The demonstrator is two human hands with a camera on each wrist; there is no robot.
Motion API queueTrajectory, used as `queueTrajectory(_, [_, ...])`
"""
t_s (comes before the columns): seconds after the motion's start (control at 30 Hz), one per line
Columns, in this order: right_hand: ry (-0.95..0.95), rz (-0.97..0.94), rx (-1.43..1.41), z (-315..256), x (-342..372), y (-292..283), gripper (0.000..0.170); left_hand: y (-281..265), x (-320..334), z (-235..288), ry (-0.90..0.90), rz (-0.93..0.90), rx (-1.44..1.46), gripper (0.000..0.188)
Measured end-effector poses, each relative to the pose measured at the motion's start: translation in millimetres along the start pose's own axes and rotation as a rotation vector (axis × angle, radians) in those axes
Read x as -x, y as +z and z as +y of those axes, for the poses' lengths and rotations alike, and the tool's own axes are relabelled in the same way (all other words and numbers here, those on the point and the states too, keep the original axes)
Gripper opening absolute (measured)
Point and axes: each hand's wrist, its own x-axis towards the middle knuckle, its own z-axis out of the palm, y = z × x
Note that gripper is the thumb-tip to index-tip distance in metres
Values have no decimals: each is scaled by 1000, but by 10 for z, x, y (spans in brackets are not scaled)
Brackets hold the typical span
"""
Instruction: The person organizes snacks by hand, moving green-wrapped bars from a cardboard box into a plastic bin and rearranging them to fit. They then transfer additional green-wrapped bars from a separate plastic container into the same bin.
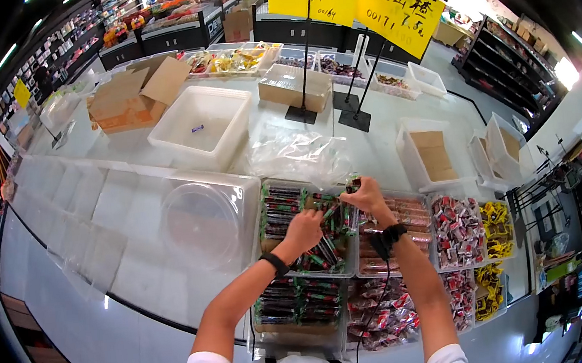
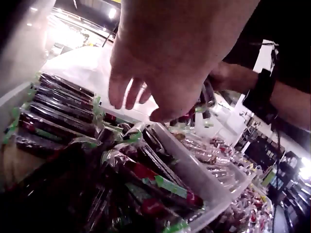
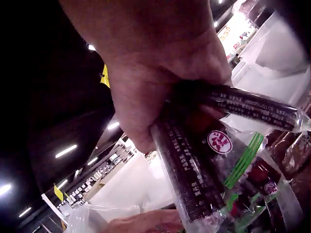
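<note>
Dark stick-shaped packets with green-marked wrappers (image 1: 282,207) fill a clear bin, neatly stacked on its left side and lying loosely on its right. My right hand (image 1: 367,198) grips several of these packets (image 3: 187,170) above the bin's back right corner; their ends stick out from the fingers in the right wrist view. Over the middle of the bin is my left hand (image 1: 303,230), fingers bent loosely downward, with nothing visible in them in the left wrist view (image 2: 160,63). Loose packets (image 2: 150,179) lie below it at mixed angles.
Bins of pinkish sticks (image 1: 408,215), red-and-white candies (image 1: 457,228) and yellow packets (image 1: 496,227) stand to the right. A clear plastic bag (image 1: 295,154) lies behind the bin. Farther back are a white tub (image 1: 202,123), a cardboard box (image 1: 123,100) and yellow signs (image 1: 397,11) on stands.
</note>
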Motion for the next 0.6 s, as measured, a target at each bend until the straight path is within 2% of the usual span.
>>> queueTrajectory(0.03, [18, 13, 17, -16, -3, -36, 44, 68, -109, 32, 3, 6, 5, 55])
queueTrajectory(0.1, [36, 29, 42, -48, -8, -117, 44, 263, -317, 75, 193, 91, -171, 66])
queueTrajectory(0.13, [27, 34, 51, -55, -4, -163, 43, 364, -401, 94, 198, 96, -167, 66])
queueTrajectory(0.2, [17, 43, 70, -12, -37, -234, 43, 497, -526, 173, 79, -134, -191, 75])
queueTrajectory(0.33, [32, -12, 110, 44, -63, -246, 41, 669, -530, 97, 111, -91, -243, 89])
queueTrajectory(0.37, [18, -28, 123, 36, -79, -246, 41, 629, -539, 122, 125, -101, -353, 93])
queueTrajectory(0.4, [18, -26, 129, 53, -90, -232, 41, 593, -556, 162, 128, -97, -350, 93])
queueTrajectory(0.47, [-98, 13, 178, 33, -131, -182, 42, 520, -596, 185, 57, -220, -380, 96])
queueTrajectory(0.6, [-27, -96, 231, -73, -179, -141, 43, 577, -681, 234, 25, -225, -443, 95])
